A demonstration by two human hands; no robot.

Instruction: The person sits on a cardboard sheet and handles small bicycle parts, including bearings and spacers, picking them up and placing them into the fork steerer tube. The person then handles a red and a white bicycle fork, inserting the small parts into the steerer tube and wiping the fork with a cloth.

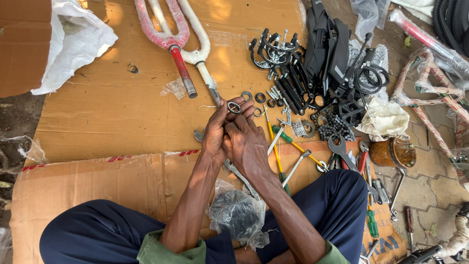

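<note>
While both hands work pressed together over the cardboard sheet (122, 122), the left hand (215, 134) and right hand (246, 142) pinch a small metal ring (234, 107) between their fingertips, the ring raised just beyond the fingers. Landmark for all positions: that ring.

Directly beyond the ring lies the threaded end of a white fork (202, 58), with a red fork (178, 63) beside it, further left. Just right of the ring, loose washers and rings (259, 98) lie scattered on the cardboard, close to the fingertips. Further right and beyond sits a pile of black brake parts and brackets (303, 63), then a coil of black cable (371, 78).

Right of the ring and nearer the person: a heap of chain (334, 128), yellow-handled tools (274, 146), a green-handled screwdriver (286, 137), an open-end spanner (342, 151) and a rusty tin (392, 152). A spanner (239, 173) runs partly hidden under the wrists. Nearest the person, between the knees, lies a clear bag of dark parts (237, 215). Far left of the ring rests a white sack (73, 39).
</note>
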